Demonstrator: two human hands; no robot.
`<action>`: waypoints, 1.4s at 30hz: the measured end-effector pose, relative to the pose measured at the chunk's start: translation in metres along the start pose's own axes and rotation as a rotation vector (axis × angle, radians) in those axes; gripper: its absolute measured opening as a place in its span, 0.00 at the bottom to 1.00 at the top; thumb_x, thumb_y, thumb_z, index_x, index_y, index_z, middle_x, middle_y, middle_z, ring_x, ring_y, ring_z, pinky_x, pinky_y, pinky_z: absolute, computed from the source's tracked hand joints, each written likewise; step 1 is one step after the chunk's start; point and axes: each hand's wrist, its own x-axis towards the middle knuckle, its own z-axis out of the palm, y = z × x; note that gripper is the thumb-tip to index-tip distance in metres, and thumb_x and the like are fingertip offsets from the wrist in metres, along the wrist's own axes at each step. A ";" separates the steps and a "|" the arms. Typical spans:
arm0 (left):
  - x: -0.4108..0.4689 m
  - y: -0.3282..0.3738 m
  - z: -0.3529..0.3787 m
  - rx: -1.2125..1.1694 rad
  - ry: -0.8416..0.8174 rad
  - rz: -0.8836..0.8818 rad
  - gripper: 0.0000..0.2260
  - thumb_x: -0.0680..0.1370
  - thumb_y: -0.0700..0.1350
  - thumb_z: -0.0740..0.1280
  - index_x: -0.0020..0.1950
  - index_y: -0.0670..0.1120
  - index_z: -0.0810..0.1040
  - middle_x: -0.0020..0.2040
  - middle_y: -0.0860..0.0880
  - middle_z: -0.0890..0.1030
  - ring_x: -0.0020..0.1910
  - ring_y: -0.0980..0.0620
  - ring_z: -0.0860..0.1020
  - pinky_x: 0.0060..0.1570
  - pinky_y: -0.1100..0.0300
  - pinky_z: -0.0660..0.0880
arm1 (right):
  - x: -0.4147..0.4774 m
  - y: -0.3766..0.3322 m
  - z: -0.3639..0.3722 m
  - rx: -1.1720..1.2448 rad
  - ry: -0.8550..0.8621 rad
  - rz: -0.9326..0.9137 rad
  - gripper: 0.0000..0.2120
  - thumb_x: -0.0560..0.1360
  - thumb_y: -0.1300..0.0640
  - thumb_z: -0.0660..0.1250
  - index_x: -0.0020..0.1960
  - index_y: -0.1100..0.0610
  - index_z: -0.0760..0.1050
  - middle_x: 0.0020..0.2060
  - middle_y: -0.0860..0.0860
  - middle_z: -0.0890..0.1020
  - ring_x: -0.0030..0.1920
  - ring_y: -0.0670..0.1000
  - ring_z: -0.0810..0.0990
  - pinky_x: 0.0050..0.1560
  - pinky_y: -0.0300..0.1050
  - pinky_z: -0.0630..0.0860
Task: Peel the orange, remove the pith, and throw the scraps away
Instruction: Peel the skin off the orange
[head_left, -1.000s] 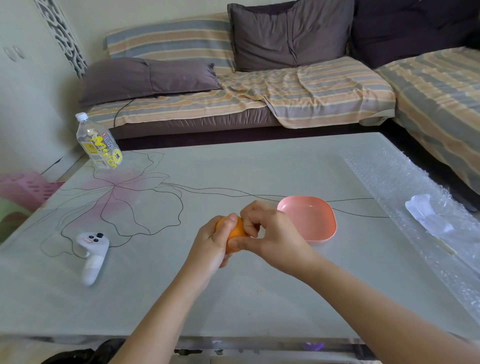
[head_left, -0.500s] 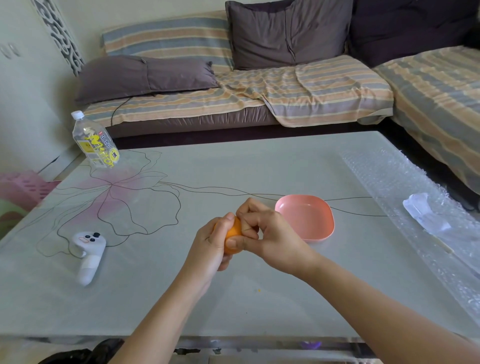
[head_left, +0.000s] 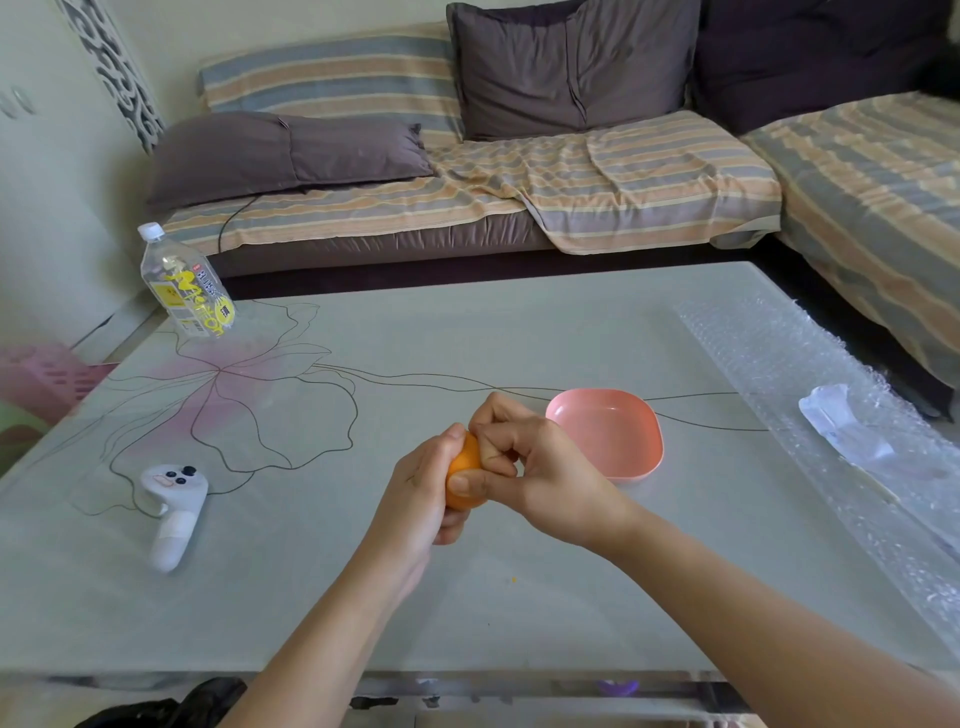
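A small orange is held above the middle of the glass table, between both hands. My left hand wraps around its left side and hides most of it. My right hand grips it from the right, thumb pressed across the front of the skin and fingers curled onto the top. The peel looks whole where it shows. An empty pink bowl stands on the table just right of my hands.
A white controller lies at the left. A plastic bottle stands at the far left corner. Bubble wrap with a small clear packet covers the right edge. A sofa runs behind the table.
Both hands have stayed in place with the orange. My right fingers have shifted a little on top of the fruit.
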 end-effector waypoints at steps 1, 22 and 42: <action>0.000 0.000 0.000 -0.003 0.000 -0.003 0.15 0.81 0.50 0.55 0.37 0.45 0.65 0.25 0.52 0.60 0.23 0.54 0.55 0.28 0.59 0.49 | 0.000 0.000 0.000 0.002 -0.001 -0.001 0.23 0.70 0.63 0.72 0.29 0.53 0.59 0.36 0.43 0.67 0.35 0.43 0.67 0.40 0.34 0.66; 0.006 -0.001 -0.004 0.052 0.008 0.041 0.15 0.80 0.50 0.57 0.40 0.42 0.72 0.27 0.49 0.64 0.22 0.55 0.60 0.22 0.64 0.55 | -0.004 -0.003 0.004 -0.222 0.127 -0.084 0.25 0.63 0.59 0.79 0.33 0.52 0.59 0.38 0.51 0.70 0.38 0.51 0.68 0.38 0.43 0.68; -0.004 0.008 0.000 -0.083 -0.045 -0.087 0.15 0.80 0.52 0.56 0.37 0.45 0.67 0.24 0.52 0.61 0.24 0.54 0.56 0.24 0.63 0.51 | -0.003 -0.012 0.000 0.012 0.021 -0.020 0.28 0.64 0.65 0.76 0.31 0.52 0.55 0.36 0.45 0.63 0.36 0.47 0.63 0.35 0.38 0.62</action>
